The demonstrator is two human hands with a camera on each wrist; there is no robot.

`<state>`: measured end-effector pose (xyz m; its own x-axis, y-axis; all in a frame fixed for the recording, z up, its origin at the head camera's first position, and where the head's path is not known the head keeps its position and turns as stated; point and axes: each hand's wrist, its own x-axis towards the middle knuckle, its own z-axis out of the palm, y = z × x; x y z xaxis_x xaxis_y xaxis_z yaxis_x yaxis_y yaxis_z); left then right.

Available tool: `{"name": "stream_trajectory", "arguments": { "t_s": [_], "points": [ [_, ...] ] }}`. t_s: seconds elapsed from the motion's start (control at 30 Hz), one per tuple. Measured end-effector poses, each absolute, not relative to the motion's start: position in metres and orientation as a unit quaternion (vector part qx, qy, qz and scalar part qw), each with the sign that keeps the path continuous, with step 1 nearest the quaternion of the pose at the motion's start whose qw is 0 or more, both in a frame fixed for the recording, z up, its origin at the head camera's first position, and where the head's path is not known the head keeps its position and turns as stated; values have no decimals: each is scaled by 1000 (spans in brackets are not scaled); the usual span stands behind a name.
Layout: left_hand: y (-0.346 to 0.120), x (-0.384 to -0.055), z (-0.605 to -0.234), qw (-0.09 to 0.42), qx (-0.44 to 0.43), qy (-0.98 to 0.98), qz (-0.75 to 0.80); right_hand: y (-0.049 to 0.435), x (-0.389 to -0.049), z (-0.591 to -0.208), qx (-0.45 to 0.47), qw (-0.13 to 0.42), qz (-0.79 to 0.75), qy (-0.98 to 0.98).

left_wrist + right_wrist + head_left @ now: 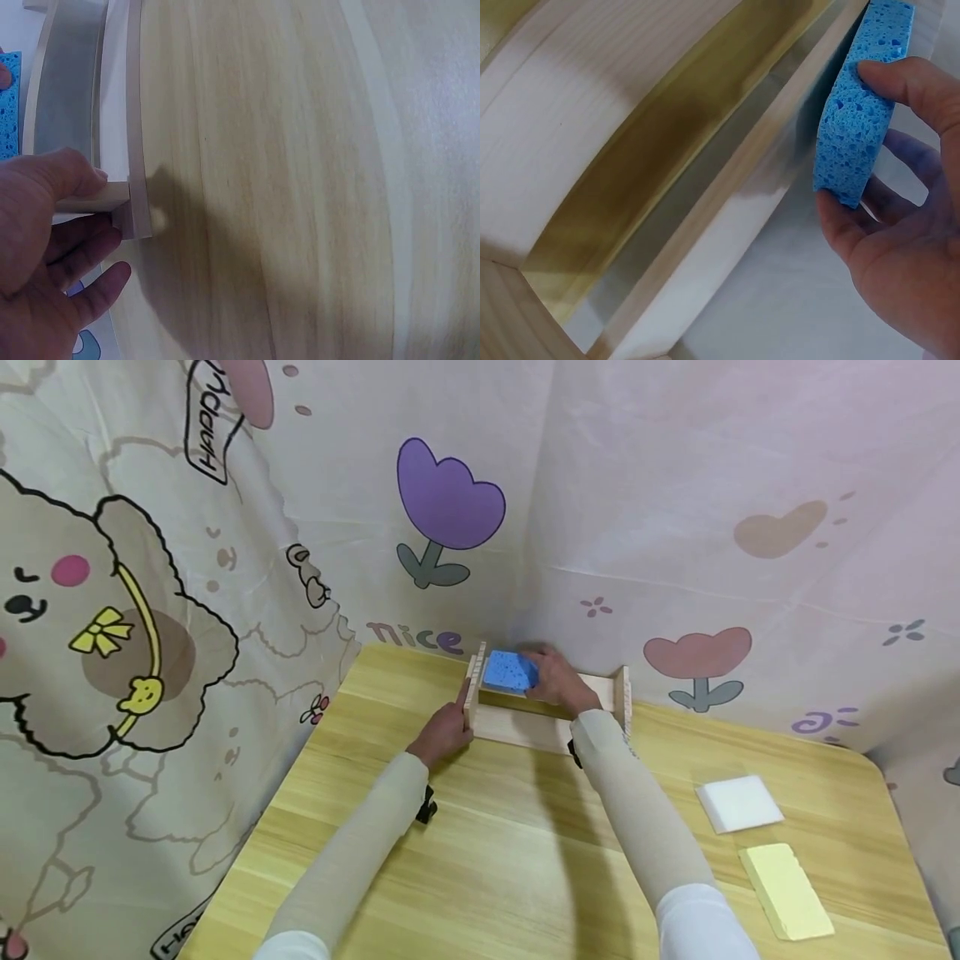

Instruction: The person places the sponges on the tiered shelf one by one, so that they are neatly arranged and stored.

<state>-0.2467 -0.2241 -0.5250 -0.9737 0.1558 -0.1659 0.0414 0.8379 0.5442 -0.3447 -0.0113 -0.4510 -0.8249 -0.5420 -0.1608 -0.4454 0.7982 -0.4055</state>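
Enclosed at back, left and right by pale printed cloth point(600, 468); decorated with a purple flower point(452, 502), a pink flower point(697, 657), a large cartoon animal point(105, 681) and the word "nice" point(416, 637); furnished with a wood-grain table point(472, 860), rounded at far right; lit softly, with a dim shadow point(573, 835) across the tabletop.

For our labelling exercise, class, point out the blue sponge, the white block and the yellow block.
Blue sponge point(506, 672), head view: its visible broad face.
White block point(745, 803), head view: its top face.
Yellow block point(786, 892), head view: its top face.
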Motion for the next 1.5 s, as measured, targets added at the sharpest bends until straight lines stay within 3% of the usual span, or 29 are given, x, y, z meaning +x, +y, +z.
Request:
{"name": "stream_trajectory", "arguments": {
  "t_s": [0.7, 1.5],
  "points": [
    [-223, -248, -524, 106, 58, 953, 279, -10, -348, -461, -277, 123, -226, 926],
    [-224, -245, -527, 87, 50, 952, 290, -17, -352, -462, -256, 164, -205, 930]
  ]
}}
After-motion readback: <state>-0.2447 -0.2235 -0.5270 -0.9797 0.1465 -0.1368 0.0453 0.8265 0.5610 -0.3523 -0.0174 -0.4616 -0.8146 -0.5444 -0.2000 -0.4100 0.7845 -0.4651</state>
